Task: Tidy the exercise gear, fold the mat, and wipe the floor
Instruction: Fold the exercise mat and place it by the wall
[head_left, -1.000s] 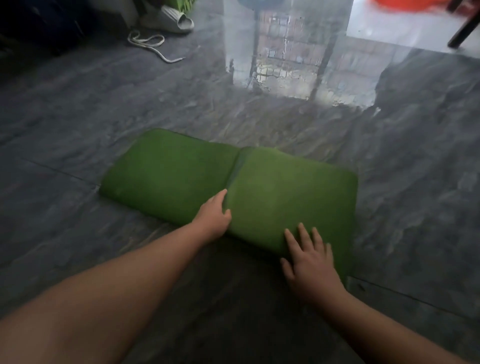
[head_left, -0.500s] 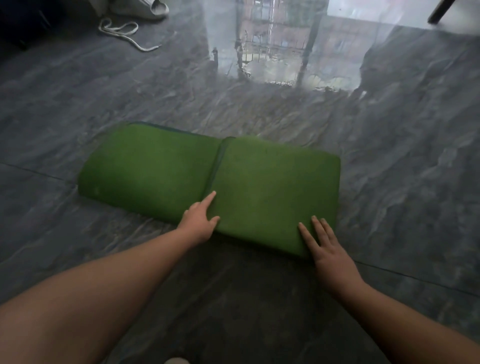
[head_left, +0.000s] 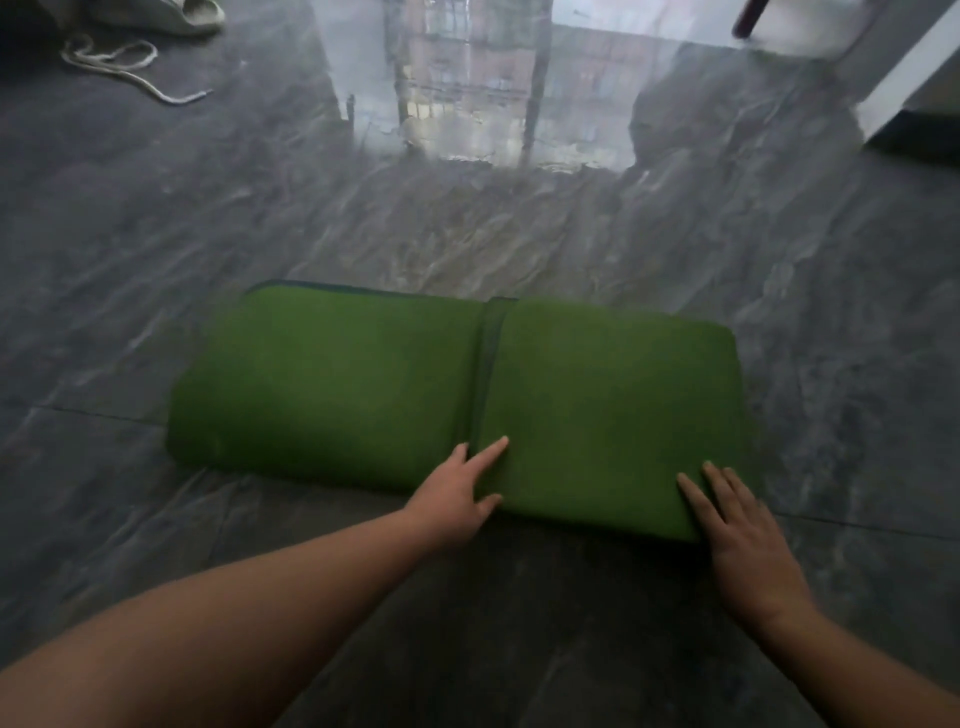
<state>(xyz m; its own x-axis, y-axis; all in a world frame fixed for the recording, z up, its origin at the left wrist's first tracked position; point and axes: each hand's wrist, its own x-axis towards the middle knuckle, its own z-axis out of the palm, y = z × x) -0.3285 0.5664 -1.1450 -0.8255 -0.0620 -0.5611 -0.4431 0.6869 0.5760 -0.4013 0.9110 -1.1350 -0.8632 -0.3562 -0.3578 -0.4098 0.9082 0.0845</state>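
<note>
We see the green mat (head_left: 415, 395) lying folded on the grey marbled floor (head_left: 519, 234), its long side running across in front of us, a fold seam down its middle. Our left hand (head_left: 457, 491) rests flat at the mat's near edge beside that seam, fingers straight, thumb spread, while our right hand (head_left: 737, 540) presses with straight fingers on the mat's near right corner. A white cord (head_left: 130, 73) and a pale slipper (head_left: 192, 15) lie well apart on the floor's far left.
</note>
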